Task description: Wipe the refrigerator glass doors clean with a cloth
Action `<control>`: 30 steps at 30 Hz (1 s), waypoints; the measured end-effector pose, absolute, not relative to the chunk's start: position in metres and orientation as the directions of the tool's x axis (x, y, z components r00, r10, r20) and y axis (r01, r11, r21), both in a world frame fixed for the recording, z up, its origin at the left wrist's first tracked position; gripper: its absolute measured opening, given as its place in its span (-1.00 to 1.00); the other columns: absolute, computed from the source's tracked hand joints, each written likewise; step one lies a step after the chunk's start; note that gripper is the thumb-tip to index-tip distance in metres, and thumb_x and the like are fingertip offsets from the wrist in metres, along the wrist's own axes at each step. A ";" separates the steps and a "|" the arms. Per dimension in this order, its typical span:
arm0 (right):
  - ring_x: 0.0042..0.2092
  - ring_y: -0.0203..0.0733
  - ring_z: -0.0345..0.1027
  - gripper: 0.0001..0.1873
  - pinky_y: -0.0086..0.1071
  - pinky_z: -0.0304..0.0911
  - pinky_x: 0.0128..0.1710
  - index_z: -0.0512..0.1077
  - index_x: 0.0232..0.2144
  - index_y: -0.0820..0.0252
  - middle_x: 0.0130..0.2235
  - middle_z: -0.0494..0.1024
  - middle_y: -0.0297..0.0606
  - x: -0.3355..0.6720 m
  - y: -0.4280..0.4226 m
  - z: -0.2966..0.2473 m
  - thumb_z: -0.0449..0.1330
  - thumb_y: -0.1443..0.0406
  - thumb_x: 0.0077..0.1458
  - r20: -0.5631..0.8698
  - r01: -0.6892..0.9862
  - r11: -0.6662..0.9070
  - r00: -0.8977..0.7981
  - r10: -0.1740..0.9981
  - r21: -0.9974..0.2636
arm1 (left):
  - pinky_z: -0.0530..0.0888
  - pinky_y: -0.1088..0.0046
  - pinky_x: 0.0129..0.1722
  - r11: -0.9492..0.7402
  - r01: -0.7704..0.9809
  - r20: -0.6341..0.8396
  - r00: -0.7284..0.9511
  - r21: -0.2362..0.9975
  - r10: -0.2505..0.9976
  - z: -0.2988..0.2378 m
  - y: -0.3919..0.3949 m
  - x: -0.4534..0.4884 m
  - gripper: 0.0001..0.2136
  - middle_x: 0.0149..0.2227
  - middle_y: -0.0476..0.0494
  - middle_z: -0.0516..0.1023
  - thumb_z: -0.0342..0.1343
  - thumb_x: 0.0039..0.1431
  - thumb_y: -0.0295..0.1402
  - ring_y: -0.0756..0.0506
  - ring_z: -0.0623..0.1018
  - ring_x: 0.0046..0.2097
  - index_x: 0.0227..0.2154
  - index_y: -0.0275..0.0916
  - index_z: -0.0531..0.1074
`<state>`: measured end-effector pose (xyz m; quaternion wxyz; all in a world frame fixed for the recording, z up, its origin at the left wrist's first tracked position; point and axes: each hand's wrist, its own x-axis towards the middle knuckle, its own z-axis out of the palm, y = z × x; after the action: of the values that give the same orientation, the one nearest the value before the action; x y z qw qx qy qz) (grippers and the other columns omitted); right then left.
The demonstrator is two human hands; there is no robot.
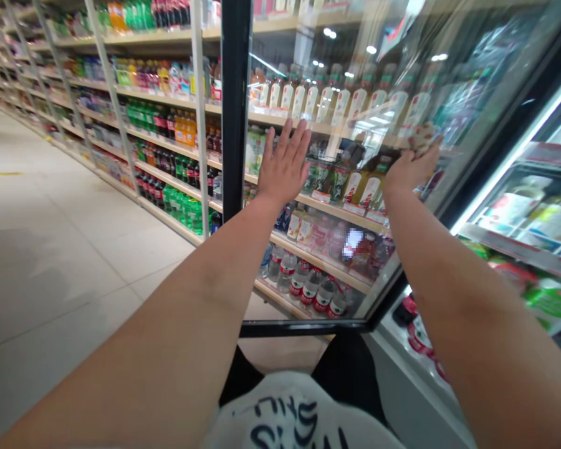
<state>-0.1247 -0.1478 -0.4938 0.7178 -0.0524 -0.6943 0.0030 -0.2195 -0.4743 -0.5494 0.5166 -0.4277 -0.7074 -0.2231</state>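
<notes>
A glass door (234,118) with a black frame stands swung out in front of me. My left hand (284,163) lies against its pane with the fingers stretched out and a little apart, holding nothing. Farther right on the pane, my right hand (412,167) has its fingers bent round a crumpled pale cloth (421,138) with brownish patches, pressed to the glass. Part of the cloth blends with reflections. Through the glass, rows of bottles show on shelves behind the door.
On the right is a lit refrigerated cabinet (533,240) with bottles and green packs. Long shelves (156,96) of coloured drinks run away at left beside a pale tiled floor (65,249). The door's bottom frame (303,328) is just above my knees.
</notes>
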 end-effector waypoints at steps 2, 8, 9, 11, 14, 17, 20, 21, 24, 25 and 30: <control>0.48 0.23 -0.18 -0.28 0.28 -0.23 0.47 -0.04 0.44 0.57 0.43 0.05 0.29 -0.138 -0.177 -0.496 -0.17 0.07 0.51 0.974 0.108 0.973 0.118 0.193 -0.206 | -0.25 -0.12 0.53 0.544 0.829 0.918 -0.106 -0.130 0.381 -0.549 -0.474 -0.220 -0.37 0.55 -0.14 -0.17 -0.15 0.50 -0.28 -0.29 -0.20 0.55 0.54 -0.30 -0.10; 0.55 0.02 -0.26 -0.35 0.09 -0.15 0.52 0.00 0.49 0.15 0.51 0.01 -0.14 -0.154 -0.273 -0.512 -0.08 0.11 0.46 0.938 0.084 0.970 -0.286 -0.198 0.230 | -0.31 -0.05 0.54 0.548 0.826 0.916 -0.110 -0.131 0.385 -0.550 -0.474 -0.224 -0.38 0.55 -0.06 -0.25 -0.18 0.52 -0.25 -0.23 -0.26 0.54 0.55 -0.29 -0.10; 0.55 0.00 -0.25 -0.37 0.08 -0.16 0.52 0.04 0.48 0.11 0.51 0.03 -0.18 -0.150 -0.281 -0.516 -0.08 0.17 0.44 0.900 0.051 0.954 -0.350 -0.260 0.295 | -0.32 -0.05 0.54 0.547 0.827 0.917 -0.109 -0.131 0.384 -0.550 -0.473 -0.224 -0.37 0.55 -0.06 -0.26 -0.17 0.52 -0.26 -0.23 -0.27 0.54 0.55 -0.28 -0.10; 0.55 -0.02 -0.21 -0.39 0.11 -0.17 0.52 0.09 0.46 0.07 0.50 0.09 -0.23 -0.141 -0.282 -0.524 -0.10 0.25 0.41 0.857 0.009 0.938 -0.410 -0.312 0.346 | -0.32 -0.07 0.54 0.536 0.834 0.918 -0.104 -0.129 0.383 -0.550 -0.473 -0.224 -0.37 0.55 -0.06 -0.25 -0.16 0.51 -0.27 -0.23 -0.27 0.54 0.55 -0.29 -0.10; 0.53 -0.01 -0.17 -0.37 0.15 -0.18 0.52 0.11 0.44 0.10 0.48 0.13 -0.22 -0.124 -0.255 -0.534 -0.09 0.28 0.37 0.912 0.031 0.965 -0.337 -0.236 0.261 | -0.33 -0.07 0.54 0.510 0.854 0.920 -0.114 -0.102 0.374 -0.550 -0.474 -0.222 -0.37 0.54 -0.01 -0.22 -0.16 0.50 -0.27 -0.22 -0.27 0.54 0.55 -0.23 -0.10; 0.52 -0.04 -0.16 -0.34 0.08 -0.18 0.53 0.15 0.42 0.18 0.47 0.15 -0.15 -0.111 -0.214 -0.542 -0.08 0.32 0.30 0.987 0.094 0.996 -0.160 0.001 0.014 | -0.34 -0.06 0.54 0.497 0.864 0.923 -0.123 -0.082 0.365 -0.550 -0.473 -0.221 -0.37 0.54 0.01 -0.21 -0.16 0.49 -0.28 -0.20 -0.26 0.54 0.55 -0.21 -0.09; 0.51 0.00 -0.15 -0.25 0.15 -0.22 0.52 0.10 0.41 0.34 0.46 0.13 0.01 -0.105 -0.187 -0.545 -0.07 0.37 0.17 0.964 0.132 0.956 -0.015 0.265 -0.261 | -0.35 -0.04 0.54 0.485 0.871 0.922 -0.123 -0.077 0.368 -0.551 -0.473 -0.222 -0.36 0.55 0.00 -0.22 -0.16 0.48 -0.30 -0.20 -0.28 0.54 0.55 -0.23 -0.09; 0.52 0.03 -0.17 -0.22 0.19 -0.24 0.52 0.07 0.42 0.36 0.46 0.10 0.05 -0.105 -0.185 -0.546 -0.07 0.38 0.15 0.950 0.136 0.941 0.005 0.311 -0.309 | -0.36 -0.04 0.54 0.483 0.873 0.920 -0.126 -0.075 0.371 -0.551 -0.472 -0.223 -0.36 0.55 0.00 -0.22 -0.16 0.47 -0.30 -0.19 -0.29 0.54 0.55 -0.23 -0.10; 0.54 0.08 -0.24 -0.22 0.22 -0.24 0.51 0.02 0.45 0.33 0.48 0.03 0.06 -0.109 -0.202 -0.553 -0.06 0.35 0.18 0.959 0.130 0.954 -0.052 0.278 -0.269 | -0.41 0.00 0.53 0.483 0.873 0.914 -0.143 -0.063 0.379 -0.550 -0.472 -0.222 -0.36 0.55 0.04 -0.25 -0.17 0.48 -0.30 -0.16 -0.34 0.53 0.55 -0.22 -0.12; 0.54 0.08 -0.25 -0.22 0.22 -0.22 0.51 0.03 0.45 0.31 0.48 0.03 0.03 -0.110 -0.213 -0.559 -0.06 0.35 0.19 0.971 0.126 0.971 -0.105 0.216 -0.203 | -0.42 0.01 0.53 0.485 0.873 0.912 -0.151 -0.059 0.382 -0.549 -0.473 -0.221 -0.36 0.55 0.05 -0.26 -0.19 0.49 -0.29 -0.15 -0.35 0.53 0.55 -0.21 -0.12; 0.54 0.00 -0.19 -0.29 0.15 -0.11 0.51 0.14 0.44 0.18 0.47 0.16 -0.11 -0.102 -0.259 -0.598 -0.04 0.37 0.25 0.877 0.046 0.968 -0.436 -0.203 0.247 | -0.34 0.02 0.54 0.508 0.859 0.905 -0.162 -0.066 0.393 -0.551 -0.479 -0.215 -0.38 0.55 0.00 -0.26 -0.18 0.50 -0.29 -0.17 -0.32 0.53 0.55 -0.21 -0.09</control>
<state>-0.1020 -0.2588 -0.5976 0.5292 0.0470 -0.8390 -0.1177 -0.2153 -0.4785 -0.5505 0.4810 -0.4329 -0.7228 -0.2423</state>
